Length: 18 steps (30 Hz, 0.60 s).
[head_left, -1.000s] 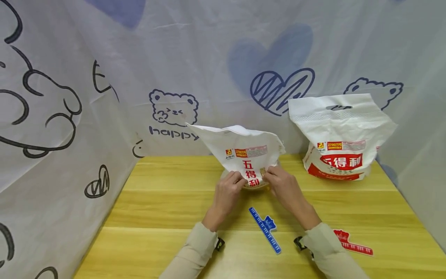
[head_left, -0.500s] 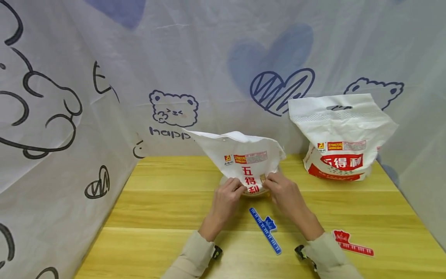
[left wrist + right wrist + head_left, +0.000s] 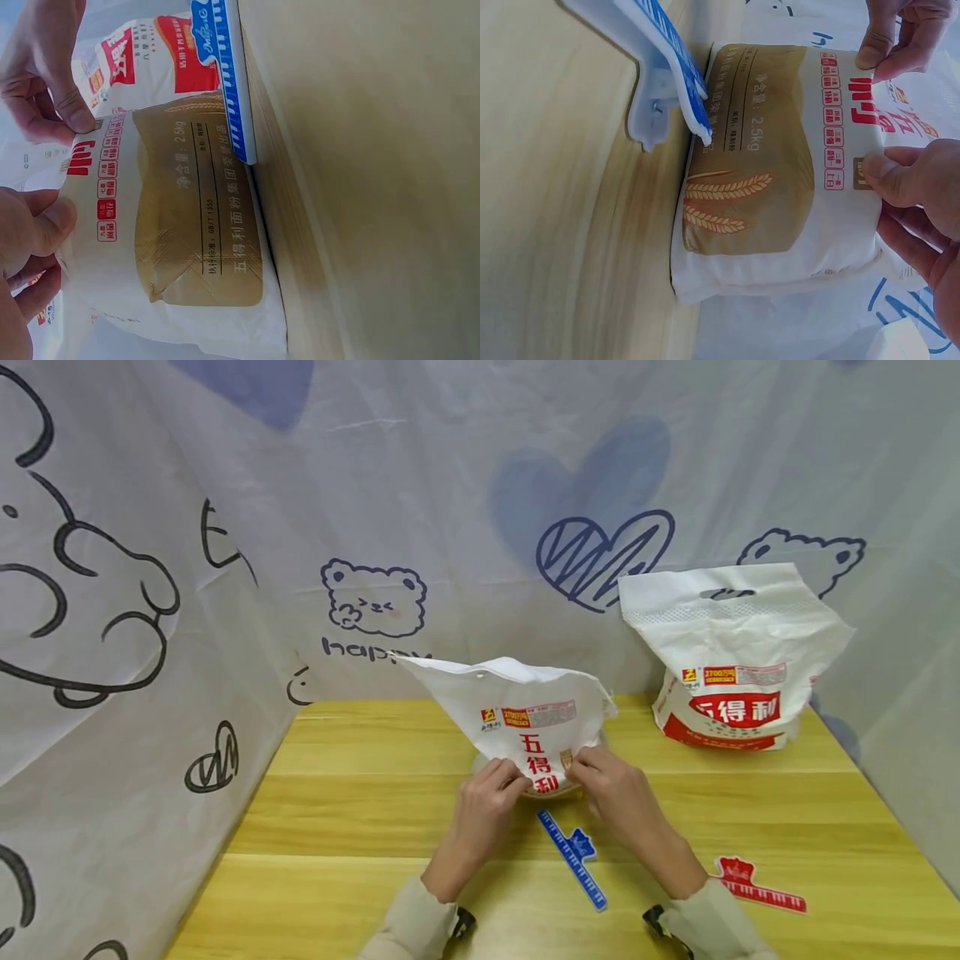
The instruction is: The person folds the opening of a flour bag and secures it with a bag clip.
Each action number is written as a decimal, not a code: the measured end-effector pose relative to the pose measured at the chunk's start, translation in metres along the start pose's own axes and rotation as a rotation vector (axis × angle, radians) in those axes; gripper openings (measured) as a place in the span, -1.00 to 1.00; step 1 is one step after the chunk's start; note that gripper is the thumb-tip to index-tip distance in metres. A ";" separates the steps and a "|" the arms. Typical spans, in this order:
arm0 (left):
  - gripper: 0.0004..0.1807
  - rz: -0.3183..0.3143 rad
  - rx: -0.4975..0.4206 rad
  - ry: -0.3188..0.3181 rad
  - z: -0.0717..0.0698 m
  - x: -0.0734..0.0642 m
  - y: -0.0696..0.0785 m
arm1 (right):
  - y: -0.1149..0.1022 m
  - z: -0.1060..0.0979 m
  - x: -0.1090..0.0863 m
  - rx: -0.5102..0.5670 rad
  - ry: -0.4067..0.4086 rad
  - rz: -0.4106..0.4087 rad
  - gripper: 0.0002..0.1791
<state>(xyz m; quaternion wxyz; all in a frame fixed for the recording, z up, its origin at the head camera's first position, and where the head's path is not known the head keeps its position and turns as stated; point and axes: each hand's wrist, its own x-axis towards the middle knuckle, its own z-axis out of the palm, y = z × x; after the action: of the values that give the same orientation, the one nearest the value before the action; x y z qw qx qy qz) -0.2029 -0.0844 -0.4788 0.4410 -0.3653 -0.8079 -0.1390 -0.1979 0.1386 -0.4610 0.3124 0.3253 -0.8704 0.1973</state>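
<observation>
A white flour bag (image 3: 525,710) with red lettering stands mid-table, its loose top tilted toward me. My left hand (image 3: 486,802) pinches the bag's front face on the left, thumb in front. On the right, my right hand (image 3: 618,793) pinches the same face a short way across. Both wrist views show thumbs and fingertips gripping the cloth above the bag's brown printed panel (image 3: 199,210). Just in front of the bag lies a blue piano-keyboard clip (image 3: 573,860), between my forearms. A red clip (image 3: 757,885) of the same kind lies beside my right sleeve.
A second white flour bag (image 3: 731,660) with a handle slot stands upright at the back right of the wooden table (image 3: 337,810). White printed cloth (image 3: 450,485) hangs close behind the table and along its sides.
Both hands have come lower and nearer to me, keeping their pinch on the flour bag. Its top has sunk and leans further forward. The clips and the second bag stay put.
</observation>
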 end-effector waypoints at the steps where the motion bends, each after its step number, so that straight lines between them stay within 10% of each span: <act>1: -0.81 0.002 0.002 0.007 -0.001 0.000 0.001 | -0.001 0.000 -0.001 0.002 0.002 -0.005 -0.80; 18: -0.82 -0.006 -0.037 -0.043 -0.020 -0.007 0.016 | -0.014 -0.010 -0.014 0.013 0.024 -0.066 -0.79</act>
<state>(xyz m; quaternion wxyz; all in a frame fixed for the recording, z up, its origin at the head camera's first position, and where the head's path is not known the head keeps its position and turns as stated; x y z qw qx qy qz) -0.1774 -0.0875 -0.4746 0.4163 -0.3739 -0.8156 -0.1474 -0.1760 0.1399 -0.4613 0.3271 0.3534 -0.8540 0.1967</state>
